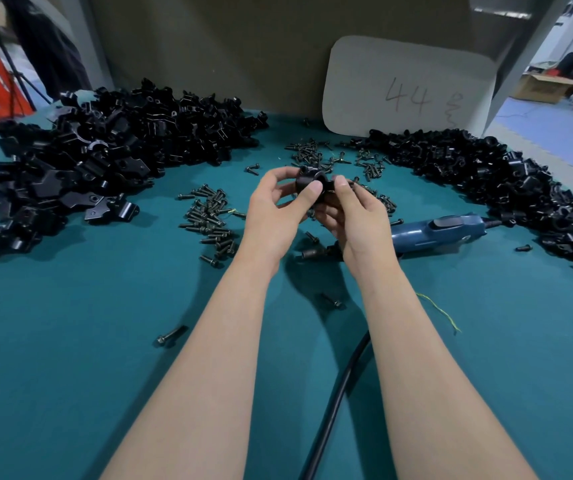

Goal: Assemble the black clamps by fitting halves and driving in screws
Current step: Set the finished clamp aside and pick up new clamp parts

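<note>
Evidently the work is mid-run: both hands hold one black clamp (309, 183) above the table (70, 341), the left hand (278, 206) curled round it, the right hand (354, 216) pinching its other side, halves seemingly being fitted (no screw visible in it). Driving remains; the blue screwdriver (441, 232) lies untouched at four o'clock. Which holds finished clamps, the left heap (105, 161) at ten o'clock or the right heap (486, 174) at two, I cannot tell. Loose screws (212, 220) lie at eight. No bin holds any; a cardboard box (541, 86) stands far off, contents unclear.
</note>
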